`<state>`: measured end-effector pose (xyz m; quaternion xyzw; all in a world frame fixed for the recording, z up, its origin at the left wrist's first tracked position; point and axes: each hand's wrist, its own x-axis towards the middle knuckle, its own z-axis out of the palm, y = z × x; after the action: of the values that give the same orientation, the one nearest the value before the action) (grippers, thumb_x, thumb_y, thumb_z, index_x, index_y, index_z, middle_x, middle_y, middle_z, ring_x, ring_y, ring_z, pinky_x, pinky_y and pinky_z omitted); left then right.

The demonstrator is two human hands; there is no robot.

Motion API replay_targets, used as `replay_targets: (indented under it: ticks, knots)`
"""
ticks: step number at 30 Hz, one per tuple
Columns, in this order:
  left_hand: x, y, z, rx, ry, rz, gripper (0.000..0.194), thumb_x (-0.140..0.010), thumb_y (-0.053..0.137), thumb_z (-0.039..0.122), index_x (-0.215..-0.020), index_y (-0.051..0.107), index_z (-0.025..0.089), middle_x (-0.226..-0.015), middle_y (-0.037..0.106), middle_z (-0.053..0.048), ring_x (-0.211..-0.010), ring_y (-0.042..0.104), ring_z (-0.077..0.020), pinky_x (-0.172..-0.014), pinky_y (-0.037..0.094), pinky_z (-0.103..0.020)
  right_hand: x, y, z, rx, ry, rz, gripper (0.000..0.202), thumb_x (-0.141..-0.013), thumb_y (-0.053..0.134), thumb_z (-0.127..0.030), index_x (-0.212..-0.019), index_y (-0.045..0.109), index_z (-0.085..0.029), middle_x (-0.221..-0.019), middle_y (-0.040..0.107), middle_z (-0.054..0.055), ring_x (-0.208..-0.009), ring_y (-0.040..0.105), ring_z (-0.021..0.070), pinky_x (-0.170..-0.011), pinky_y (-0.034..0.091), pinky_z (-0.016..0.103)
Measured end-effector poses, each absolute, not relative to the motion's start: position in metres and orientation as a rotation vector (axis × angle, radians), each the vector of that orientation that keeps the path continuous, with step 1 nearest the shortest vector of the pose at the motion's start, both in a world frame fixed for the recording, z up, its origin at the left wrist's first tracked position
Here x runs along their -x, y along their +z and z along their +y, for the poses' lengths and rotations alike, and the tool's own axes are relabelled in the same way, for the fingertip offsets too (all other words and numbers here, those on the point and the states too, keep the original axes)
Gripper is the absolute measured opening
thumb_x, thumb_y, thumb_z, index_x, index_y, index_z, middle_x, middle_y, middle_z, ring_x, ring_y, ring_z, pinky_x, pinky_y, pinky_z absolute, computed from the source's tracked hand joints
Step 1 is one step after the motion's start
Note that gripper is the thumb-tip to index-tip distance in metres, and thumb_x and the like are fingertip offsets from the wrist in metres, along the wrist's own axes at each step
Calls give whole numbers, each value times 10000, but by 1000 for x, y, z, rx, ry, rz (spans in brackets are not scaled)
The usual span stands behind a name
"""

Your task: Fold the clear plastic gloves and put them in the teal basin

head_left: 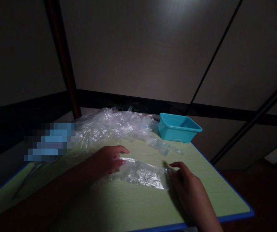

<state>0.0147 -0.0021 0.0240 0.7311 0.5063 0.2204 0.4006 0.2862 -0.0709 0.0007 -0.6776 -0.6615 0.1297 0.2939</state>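
Note:
A flat strip of clear, crinkled plastic bag (144, 173) stretches between my hands, low over the green table top. My left hand (109, 158) grips its left end, the index finger pointing out past the edge and the other fingers curled. At the right end my right hand (188, 183) has its thumb against the plastic and its index finger bent above; its remaining fingers are partly hidden. Behind the strip lies a big heap of clear plastic bags (119, 124), with a few loose pieces trailing to the right.
A turquoise plastic basin (179, 129) stands at the table's back right corner. Something blue and blurred out (52, 141) is at the left edge, near a thin dark object I cannot make out. The green table (215, 193) has a blue rim, with panelled walls behind.

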Motion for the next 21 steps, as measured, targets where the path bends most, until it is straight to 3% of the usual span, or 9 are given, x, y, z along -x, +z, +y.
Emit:
replay_targets:
  ticks: [4, 7, 11, 15, 21]
  knots:
    - [-16, 36, -7, -2290, 818, 1371, 269, -790, 510, 370, -957, 632, 198, -839, 609, -30, -749, 570, -180, -701, 445, -291, -284, 1, -71, 1824, 290, -1791, 201, -835, 395, -318, -935, 535, -213, -692, 651, 46, -589, 586, 188, -526, 370, 246]
    - [-15, 47, -13, -2468, 925, 1250, 305, -857, 433, 380, -986, 633, 189, -1001, 600, -68, -948, 533, -214, -861, 402, -326, -284, 2, -71, 1838, 249, -1801, 191, -832, 403, -303, -938, 537, -218, -670, 649, 33, -575, 588, 185, -518, 364, 243]
    - [-15, 51, -19, -2611, 793, 922, 352, -841, 462, 453, -1074, 619, 242, -1154, 585, -51, -1136, 449, -261, -1006, 277, -401, -284, 2, -72, 1829, 210, -1801, 185, -829, 396, -270, -936, 539, -223, -697, 653, 30, -580, 592, 180, -523, 363, 244]
    - [-19, 43, -23, -2604, 476, 710, 461, -797, 541, 488, -1229, 501, 333, -1347, 441, -18, -1270, 315, -309, -1052, 109, -513, -285, 1, -71, 1773, 234, -1792, 184, -829, 383, -258, -907, 544, -215, -731, 654, 39, -610, 596, 175, -542, 376, 243]
    - [-20, 43, -27, -2555, 255, 673, 544, -820, 517, 489, -1321, 357, 350, -1398, 345, -22, -1314, 217, -294, -1045, 81, -542, -284, 0, -69, 1711, 285, -1801, 210, -846, 359, -273, -930, 537, -200, -739, 645, 42, -645, 594, 175, -583, 394, 252]
